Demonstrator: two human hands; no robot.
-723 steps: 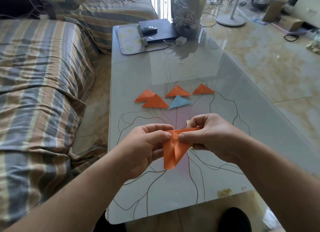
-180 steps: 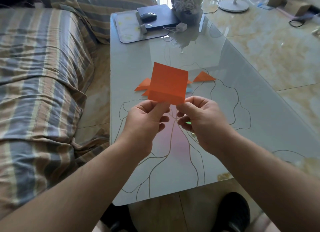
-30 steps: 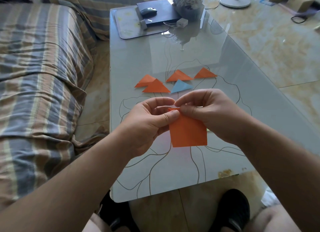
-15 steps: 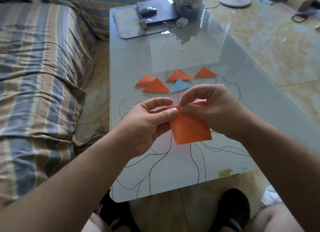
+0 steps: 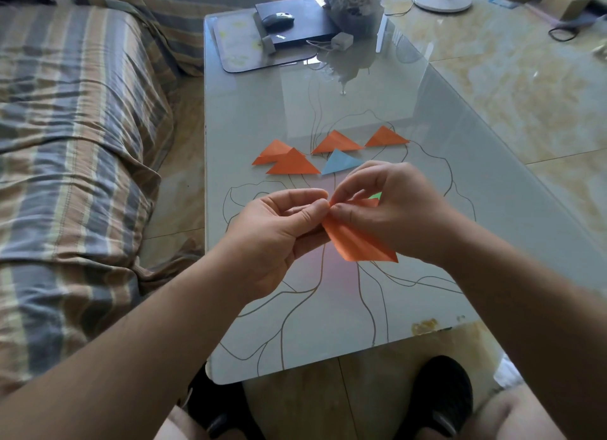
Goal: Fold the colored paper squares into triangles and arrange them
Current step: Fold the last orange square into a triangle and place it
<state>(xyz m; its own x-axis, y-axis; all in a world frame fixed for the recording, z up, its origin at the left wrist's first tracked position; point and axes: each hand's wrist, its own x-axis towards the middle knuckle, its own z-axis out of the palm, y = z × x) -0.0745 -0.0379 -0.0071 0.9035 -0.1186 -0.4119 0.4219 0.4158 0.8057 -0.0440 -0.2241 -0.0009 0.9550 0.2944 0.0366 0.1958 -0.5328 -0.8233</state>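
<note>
Behind the right hand [image 5: 391, 209] a small green bit [image 5: 376, 195] peeks out, hard to tell what it is, & the upper part of the orange paper [image 5: 359, 242] is hidden by both hands' fingers. Left hand [image 5: 279, 232] & right hand each keep a pinching grip on that paper's top edge, above the table [image 5: 249, 111] w/o touching it; at the far end stand a laptop [image 5: 295, 22] w/ a mouse [image 5: 277, 19] on it, a mat [image 5: 236, 45] and a pot [image 5: 356, 12] cut off by the frame, a striped sofa [image 5: 75, 127] is on the left. Beyond the hands lie 4 orange triangles [image 5: 292, 163] & 1 blue triangle [image 5: 341, 162], two orange ones overlapping.
</note>
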